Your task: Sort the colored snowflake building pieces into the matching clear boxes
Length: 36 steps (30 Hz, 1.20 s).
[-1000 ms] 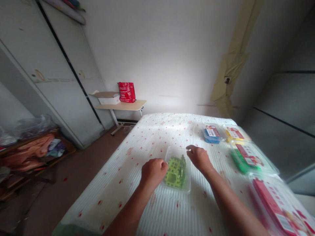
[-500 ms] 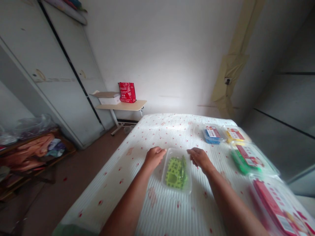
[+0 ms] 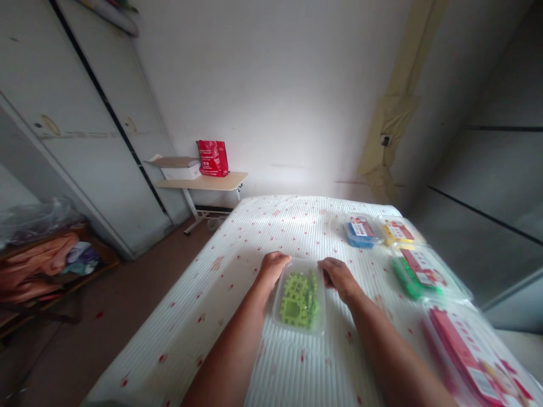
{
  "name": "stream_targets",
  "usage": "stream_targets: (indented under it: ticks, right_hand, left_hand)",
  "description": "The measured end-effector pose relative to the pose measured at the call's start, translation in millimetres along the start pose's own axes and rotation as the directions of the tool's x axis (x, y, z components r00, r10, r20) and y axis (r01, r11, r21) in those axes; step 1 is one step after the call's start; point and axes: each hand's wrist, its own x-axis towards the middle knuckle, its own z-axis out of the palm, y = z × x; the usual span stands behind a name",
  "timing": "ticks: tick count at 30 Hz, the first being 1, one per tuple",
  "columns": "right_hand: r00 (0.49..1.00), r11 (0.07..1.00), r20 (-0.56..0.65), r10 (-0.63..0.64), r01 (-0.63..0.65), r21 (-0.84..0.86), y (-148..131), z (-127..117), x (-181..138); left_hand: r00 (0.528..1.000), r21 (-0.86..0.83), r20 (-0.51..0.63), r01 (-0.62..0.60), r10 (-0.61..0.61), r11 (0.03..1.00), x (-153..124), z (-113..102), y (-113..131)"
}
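Note:
In front of me on the bed lies a clear plastic box [image 3: 277, 316] holding light green foam-like puzzle pieces [image 3: 296, 299] with notched edges. My left hand [image 3: 274, 269] grips its far left corner, thumb along the rim and fingers curled at the side. At the far right corner my right hand [image 3: 336, 273] is closed on the rim, its fingers bent down and partly hidden. The box rests flat on the striped cover.
Along the right side of the bed [image 3: 237, 265] stand more clear boxes with labels: blue [image 3: 361, 233], yellow [image 3: 399, 230], green [image 3: 426, 274] and pink [image 3: 470, 350]. A small table [image 3: 231, 181] with a red bag [image 3: 212, 158] and a white box [image 3: 180, 171] stands beyond the bed's left.
Both hands have closed in on the box's far corners; the right hand, which was a little apart, now touches it. The whole view has shifted slightly.

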Motion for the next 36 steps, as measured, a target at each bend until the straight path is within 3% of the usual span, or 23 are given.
stream_targets:
  ticks: [7,17,27,31,36]
  right_hand:
    - [0.998,0.998,0.005,-0.060,0.060,0.000,5,-1,1]
    - [0.991,0.996,0.118,-0.066,0.059,0.065,17,-7,7]
    - [0.996,0.996,0.018,-0.091,0.091,-0.008,8,0,-10]
    - [0.999,0.995,0.035,0.015,-0.012,-0.097,10,-3,-23]
    - [0.984,0.998,0.177,0.035,-0.025,-0.062,15,-8,-45]
  left_hand:
    - [0.998,-0.037,-0.026,-0.058,0.058,0.998,-2,3,-5]
    - [0.995,-0.042,-0.008,-0.095,0.095,0.995,0,2,-16]
    - [0.992,-0.072,-0.012,-0.127,0.126,0.989,-8,-1,-12]
    - [0.990,-0.074,0.046,-0.133,0.137,0.988,-21,-11,-10]
    - [0.963,-0.167,0.244,-0.074,0.114,0.983,-43,-23,-16]
